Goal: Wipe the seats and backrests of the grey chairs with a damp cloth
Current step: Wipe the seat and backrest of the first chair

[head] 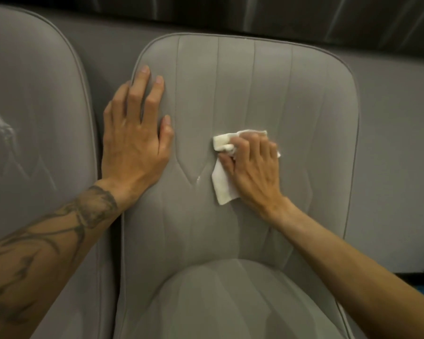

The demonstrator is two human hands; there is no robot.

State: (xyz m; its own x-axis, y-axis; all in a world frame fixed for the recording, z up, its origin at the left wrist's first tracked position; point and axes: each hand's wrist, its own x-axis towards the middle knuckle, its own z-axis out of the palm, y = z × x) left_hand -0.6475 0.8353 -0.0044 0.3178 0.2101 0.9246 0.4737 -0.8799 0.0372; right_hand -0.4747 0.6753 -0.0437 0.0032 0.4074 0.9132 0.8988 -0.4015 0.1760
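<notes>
- Cloth [222, 189] lies mid-frame on the backrest [291, 99], long axis roughly top-to-bottom. R hand [252, 165] sits on top, fingers curled round its upper end, pressing.
- L hand [135, 138] lies flat, fingers spread, on the backrest's left edge (holds nothing).
- Seams [216, 94] run up-down. Most bare panel lies above & right of the cloth, seat [230, 302] at frame bottom, so strokes prob. follow the seams.

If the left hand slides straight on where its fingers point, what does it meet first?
The left hand would cross the backrest's piped upper-left rim almost at once; the grey panel behind comes next, depth unclear.
</notes>
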